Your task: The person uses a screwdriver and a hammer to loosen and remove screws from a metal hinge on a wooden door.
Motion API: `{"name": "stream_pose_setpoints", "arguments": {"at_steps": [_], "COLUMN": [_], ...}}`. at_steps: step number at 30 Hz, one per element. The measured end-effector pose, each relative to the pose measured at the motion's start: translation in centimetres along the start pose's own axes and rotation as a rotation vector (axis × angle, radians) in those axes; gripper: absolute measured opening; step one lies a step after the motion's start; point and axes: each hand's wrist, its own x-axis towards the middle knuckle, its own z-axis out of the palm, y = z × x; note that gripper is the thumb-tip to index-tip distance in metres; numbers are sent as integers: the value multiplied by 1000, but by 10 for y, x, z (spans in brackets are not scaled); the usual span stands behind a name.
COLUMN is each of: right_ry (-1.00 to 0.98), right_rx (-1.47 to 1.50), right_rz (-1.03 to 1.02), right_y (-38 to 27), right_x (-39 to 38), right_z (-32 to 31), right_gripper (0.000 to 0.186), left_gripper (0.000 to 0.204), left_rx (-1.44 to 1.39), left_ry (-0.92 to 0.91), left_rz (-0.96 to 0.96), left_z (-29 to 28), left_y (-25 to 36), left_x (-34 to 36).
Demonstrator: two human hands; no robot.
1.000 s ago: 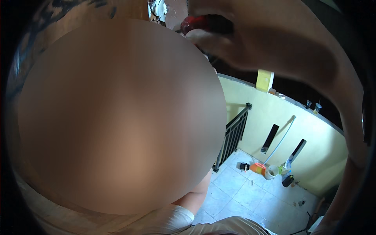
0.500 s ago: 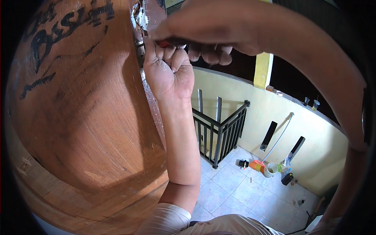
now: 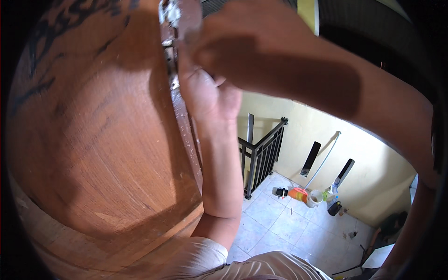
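Observation:
A brown wooden panel (image 3: 93,140) with black painted marks fills the left side of the head view. Along its edge runs a darker painted frame (image 3: 185,140) with metal hinge-like fittings (image 3: 172,65) and a chipped white patch (image 3: 171,14). My left hand (image 3: 210,95) is raised to the frame beside the fittings, fingers curled and mostly covered. My right hand (image 3: 233,44) is closed, smeared by motion, and lies over the left hand's fingertips at the same edge. What either hand holds is hidden.
Down to the right are a black metal railing (image 3: 261,158), a pale yellow wall (image 3: 373,177) with narrow slots, and a tiled floor (image 3: 266,219). A long-handled tool (image 3: 322,161) leans there among an orange container (image 3: 297,195), a pale bucket (image 3: 315,198) and several small items.
My left hand came into clear sight after a blur and has shifted slightly right and down. The red-and-black tool handle seen earlier in my right hand is now hidden.

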Motion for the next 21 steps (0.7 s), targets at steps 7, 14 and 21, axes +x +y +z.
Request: {"name": "stream_pose_setpoints", "arguments": {"at_steps": [7,14,21], "right_ry": [-232,-340,-297], "right_rx": [140,231,-369], "right_rz": [49,235,-387], "right_y": [33,14,2], "right_x": [9,14,13], "right_z": [-11,-31,-49], "right_gripper": [32,25,21], "left_gripper": [33,29,27], "left_rx": [109,115,-48], "left_ry": [59,-115,-125], "left_rz": [45,42,33], "left_z": [-3,-13,-13], "left_y": [4,12,3], "left_x": [8,4,7]}}
